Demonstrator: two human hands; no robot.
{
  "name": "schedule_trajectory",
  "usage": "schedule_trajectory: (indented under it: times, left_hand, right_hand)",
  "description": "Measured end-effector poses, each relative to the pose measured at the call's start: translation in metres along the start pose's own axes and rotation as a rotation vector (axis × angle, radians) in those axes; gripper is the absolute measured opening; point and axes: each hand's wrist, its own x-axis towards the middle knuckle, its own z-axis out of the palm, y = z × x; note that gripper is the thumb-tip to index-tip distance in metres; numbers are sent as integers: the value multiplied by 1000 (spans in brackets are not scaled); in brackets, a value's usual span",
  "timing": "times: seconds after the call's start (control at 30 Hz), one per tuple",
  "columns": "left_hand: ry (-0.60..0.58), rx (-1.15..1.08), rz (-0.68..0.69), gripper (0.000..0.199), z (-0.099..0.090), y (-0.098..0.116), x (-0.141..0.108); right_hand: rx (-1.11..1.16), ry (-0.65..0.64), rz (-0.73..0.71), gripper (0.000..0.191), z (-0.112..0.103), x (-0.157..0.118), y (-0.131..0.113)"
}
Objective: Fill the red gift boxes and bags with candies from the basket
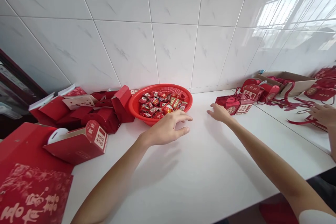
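Note:
In the head view, my left hand [170, 127] hovers just in front of a red plastic basket [134, 107], its fingers stretched out and holding nothing. Wrapped candies [157, 103] in red and gold packets fill the basket. My right hand [219, 112] reaches toward the closed red candy boxes [231, 105], fingers apart around no object. Whether its fingertips touch the nearest box is hard to tell. White table surface lies between my two hands.
Opened red gift boxes [91, 140] crowd the left side, beside a printed red bag [36, 196]. At right are red ribbons [288, 94], a cardboard box [301, 85] and another person's hand [324, 113] with scissors. A tiled wall [173, 52] stands behind.

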Motion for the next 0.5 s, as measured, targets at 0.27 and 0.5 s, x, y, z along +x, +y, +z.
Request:
schedule_trajectory:
  times: [0.27, 0.5]
  left_hand:
    - [-17, -47, -14, 40, -9, 2, -5]
    - [-31, -94, 33, 35, -5, 7, -4]
  right_hand:
    - [55, 111, 184, 36, 15, 20, 51]
    - [150, 201, 94, 28, 19, 10, 50]
